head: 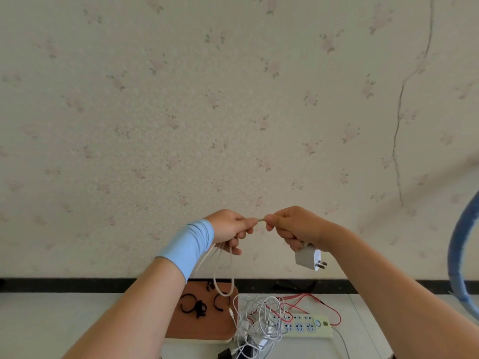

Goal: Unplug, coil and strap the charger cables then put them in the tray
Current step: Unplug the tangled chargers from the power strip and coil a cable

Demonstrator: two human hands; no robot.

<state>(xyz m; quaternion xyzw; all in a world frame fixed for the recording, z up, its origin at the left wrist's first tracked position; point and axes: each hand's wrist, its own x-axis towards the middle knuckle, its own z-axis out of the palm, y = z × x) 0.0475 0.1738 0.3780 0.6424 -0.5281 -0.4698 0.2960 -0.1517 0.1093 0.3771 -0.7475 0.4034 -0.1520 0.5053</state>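
Note:
Both hands are raised in front of the wall. My left hand [230,226] grips a white charger cable [223,270], whose loops hang below it down toward the tray. My right hand [295,225] pinches the same cable a short way to the right, and the short stretch between the hands is taut. The cable's white plug adapter [309,258] hangs under the right palm with its prongs pointing right. A brown wooden tray [202,325] lies on the floor below, with several black straps [193,305] on it.
A pale power strip [305,326] lies right of the tray. A tangle of white cables [259,317] and a red cable [311,300] lie over and around it. Dark adapters [243,352] sit near the bottom edge. A blue hoop [460,244] stands at far right.

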